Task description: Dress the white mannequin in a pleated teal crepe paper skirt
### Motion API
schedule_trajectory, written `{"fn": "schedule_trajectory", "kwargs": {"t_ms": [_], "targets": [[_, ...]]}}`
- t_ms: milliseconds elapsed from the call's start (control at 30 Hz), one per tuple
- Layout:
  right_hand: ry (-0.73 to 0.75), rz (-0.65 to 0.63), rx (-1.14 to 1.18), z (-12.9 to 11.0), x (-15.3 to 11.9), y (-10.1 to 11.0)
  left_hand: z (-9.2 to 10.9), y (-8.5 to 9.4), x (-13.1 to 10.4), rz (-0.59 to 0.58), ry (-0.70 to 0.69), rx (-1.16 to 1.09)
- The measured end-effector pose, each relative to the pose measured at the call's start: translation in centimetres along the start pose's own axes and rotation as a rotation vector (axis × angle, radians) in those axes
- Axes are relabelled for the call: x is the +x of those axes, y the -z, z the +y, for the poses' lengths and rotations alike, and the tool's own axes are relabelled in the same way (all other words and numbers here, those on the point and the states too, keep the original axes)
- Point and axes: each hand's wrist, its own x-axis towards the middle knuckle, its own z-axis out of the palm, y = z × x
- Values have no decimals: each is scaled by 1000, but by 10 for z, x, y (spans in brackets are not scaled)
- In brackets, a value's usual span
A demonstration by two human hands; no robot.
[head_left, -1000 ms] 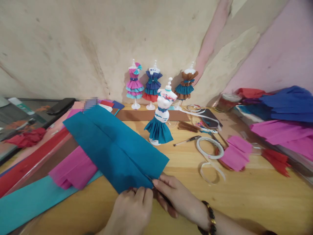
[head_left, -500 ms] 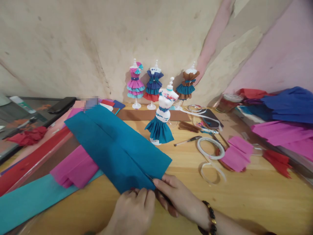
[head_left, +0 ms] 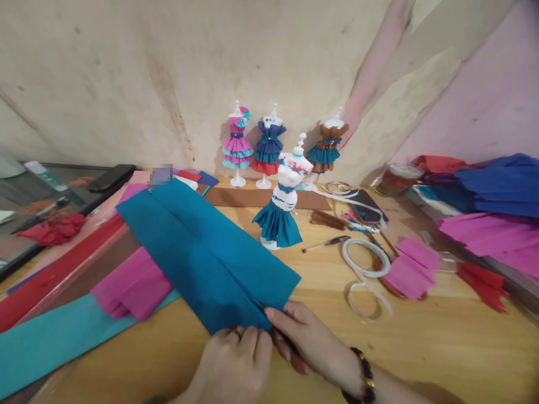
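Note:
A wide sheet of teal crepe paper slants across the table, creased lengthwise. My left hand is closed on its near edge, with the fingertips partly hidden. Close beside it, my right hand grips what look like dark-handled scissors. Their thin metal blade lies along a line in the paper, and the handles are mostly covered by my fingers. Just beyond the paper stands a small white dress form wearing a pleated teal skirt.
Behind are dressed miniature forms against the wall. A pen, a tape roll and pink paper lie to the right, with folded blue paper farther off. Magenta paper and a turquoise strip lie left.
The whole view has shifted slightly, so things sit a little farther right. Both hands keep nearly the same hold on the paper and the scissors.

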Motion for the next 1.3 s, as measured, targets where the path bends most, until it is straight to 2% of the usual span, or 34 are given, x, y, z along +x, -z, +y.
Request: {"fn": "schedule_trajectory", "kwargs": {"t_ms": [567, 700, 867, 1133, 1300], "targets": [[-38, 59, -103, -5, -3, 0, 6, -2, -3, -20, 5, 4], [-55, 50, -99, -2, -3, 1, 8, 0, -1, -34, 12, -13], [-61, 106, -121, -3, -6, 2, 10, 3, -1, -70, -1, -32], [-56, 110, -160, -1, -9, 3, 11, 12, 5, -48, 12, -75], [-50, 128, -156, 0, -9, 4, 12, 16, 6, -107, 18, -90]]}}
